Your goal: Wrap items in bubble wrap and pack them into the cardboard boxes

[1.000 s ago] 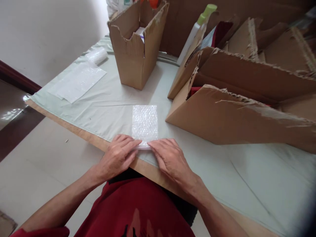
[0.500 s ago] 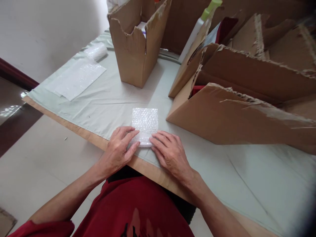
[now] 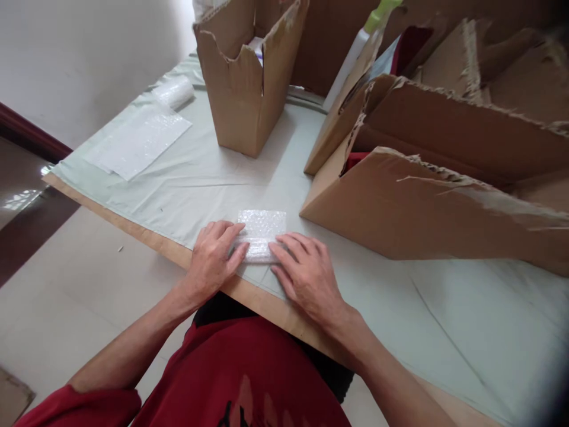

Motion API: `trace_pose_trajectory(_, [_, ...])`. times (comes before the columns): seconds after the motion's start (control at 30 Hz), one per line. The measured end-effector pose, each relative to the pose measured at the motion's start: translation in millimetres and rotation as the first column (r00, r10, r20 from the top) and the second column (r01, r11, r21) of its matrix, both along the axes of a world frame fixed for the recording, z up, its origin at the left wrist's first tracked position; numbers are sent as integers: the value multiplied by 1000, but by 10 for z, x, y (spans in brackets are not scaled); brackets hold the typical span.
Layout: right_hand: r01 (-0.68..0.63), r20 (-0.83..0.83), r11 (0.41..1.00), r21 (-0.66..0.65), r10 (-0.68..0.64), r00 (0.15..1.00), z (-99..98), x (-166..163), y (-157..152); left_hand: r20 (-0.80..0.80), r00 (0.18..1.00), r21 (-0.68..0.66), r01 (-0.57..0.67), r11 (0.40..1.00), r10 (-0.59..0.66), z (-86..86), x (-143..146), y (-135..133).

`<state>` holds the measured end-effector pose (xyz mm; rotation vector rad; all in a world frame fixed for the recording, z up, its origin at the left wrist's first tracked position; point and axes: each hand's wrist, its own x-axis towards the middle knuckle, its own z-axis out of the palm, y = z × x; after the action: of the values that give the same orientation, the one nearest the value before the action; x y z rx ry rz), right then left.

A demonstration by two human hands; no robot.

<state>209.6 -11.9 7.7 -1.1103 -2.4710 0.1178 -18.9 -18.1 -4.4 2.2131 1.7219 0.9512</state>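
Observation:
A small sheet of clear bubble wrap point(image 3: 261, 224) lies on the cloth near the table's front edge, its near end folded or rolled into a flat strip. My left hand point(image 3: 216, 252) grips the left end of that strip, thumb on the near side and fingers over the top. At the right end, my right hand point(image 3: 306, 267) holds it the same way, fingers bent over the fold and thumb low. Whether anything is wrapped inside the strip I cannot tell.
More bubble wrap sheets point(image 3: 137, 142) lie at the left, beside a bubble wrap roll point(image 3: 173, 92). A tall cardboard box point(image 3: 237, 95) stands behind. Large torn-edged cardboard boxes point(image 3: 422, 207) fill the right, near a white bottle point(image 3: 349, 68) with a green top.
The bubble wrap has been turned over further at its near end, so the flat part beyond my fingers is shorter. Both hands have shifted only slightly.

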Motion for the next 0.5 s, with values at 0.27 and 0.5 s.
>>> trace_pose_trajectory(0.27, [58,-337,947,-317,-170,926,92,-14,-34,739,531,-558,138,818,414,244,72,-448])
trace_pose_trajectory(0.5, [89,-387,859,-504,-316,866,195,162,-434,824,376,-556,399,729,423,244,337,-428])
